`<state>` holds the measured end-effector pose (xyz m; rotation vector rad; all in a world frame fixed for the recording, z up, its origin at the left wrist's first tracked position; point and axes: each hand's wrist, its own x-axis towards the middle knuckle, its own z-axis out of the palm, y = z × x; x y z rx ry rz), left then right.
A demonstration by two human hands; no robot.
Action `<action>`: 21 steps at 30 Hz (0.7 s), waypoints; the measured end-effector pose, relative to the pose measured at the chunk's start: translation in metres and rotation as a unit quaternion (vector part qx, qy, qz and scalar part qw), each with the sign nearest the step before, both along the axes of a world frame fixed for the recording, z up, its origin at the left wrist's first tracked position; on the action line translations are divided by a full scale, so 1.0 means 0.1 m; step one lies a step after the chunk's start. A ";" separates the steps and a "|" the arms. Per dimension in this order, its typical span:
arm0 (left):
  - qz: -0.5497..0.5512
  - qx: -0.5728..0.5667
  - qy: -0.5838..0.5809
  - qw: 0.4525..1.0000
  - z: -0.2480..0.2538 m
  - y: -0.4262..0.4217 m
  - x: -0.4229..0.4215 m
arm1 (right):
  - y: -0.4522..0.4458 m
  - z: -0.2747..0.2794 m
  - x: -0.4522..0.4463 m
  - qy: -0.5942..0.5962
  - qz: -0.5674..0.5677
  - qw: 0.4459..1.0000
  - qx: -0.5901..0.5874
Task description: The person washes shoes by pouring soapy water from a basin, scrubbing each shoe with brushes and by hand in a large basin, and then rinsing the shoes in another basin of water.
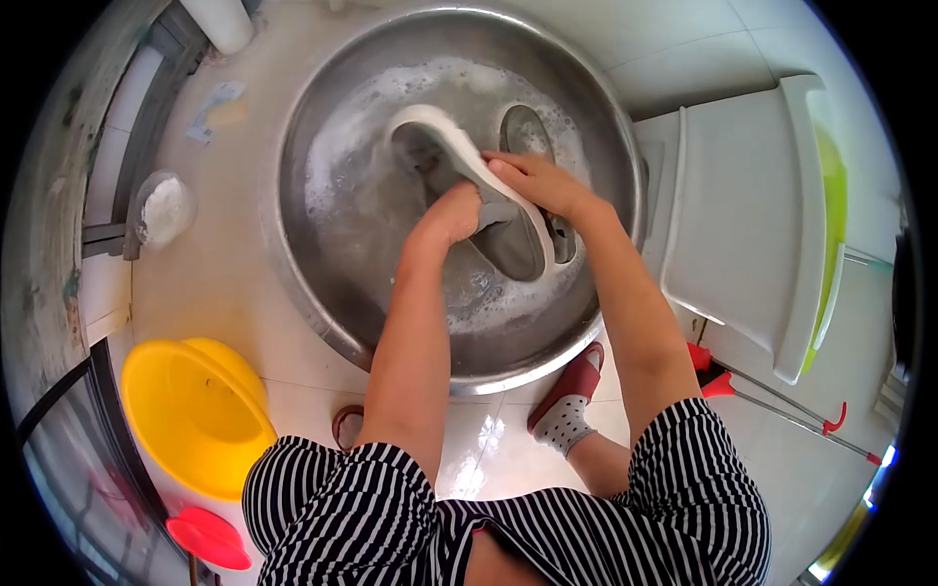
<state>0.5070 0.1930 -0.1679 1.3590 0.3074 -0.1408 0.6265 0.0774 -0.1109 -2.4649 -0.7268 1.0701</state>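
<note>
A grey shoe with a white sole is held on its side over a large steel basin of soapy water. My left hand reaches into the shoe's opening, its fingers hidden inside. My right hand presses against the outer side of the white sole, fingers together. Another grey shoe lies in the water beyond my right hand, partly covered by it and by the held shoe. White foam floats around both shoes.
A yellow basin and a red basin stand at the lower left. A clear container of white powder sits left of the steel basin. A white plastic unit and red-ended rods are at the right. My feet are below the basin.
</note>
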 end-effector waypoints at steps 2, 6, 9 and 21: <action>0.000 0.024 -0.028 0.999 0.05 0.08 -0.01 | -0.15 -0.11 -0.30 0.297 -0.178 0.931 0.117; -0.010 0.111 0.098 0.989 -0.25 0.07 0.03 | -0.26 -0.42 -0.49 0.286 -0.231 0.907 0.206; 0.093 -0.075 0.133 0.984 -0.15 0.14 0.03 | -0.22 -0.69 -0.75 0.152 -0.306 0.901 0.267; 0.366 -0.128 0.139 0.911 -0.27 0.01 0.11 | -0.29 -0.54 -0.66 -0.070 -0.243 0.955 0.153</action>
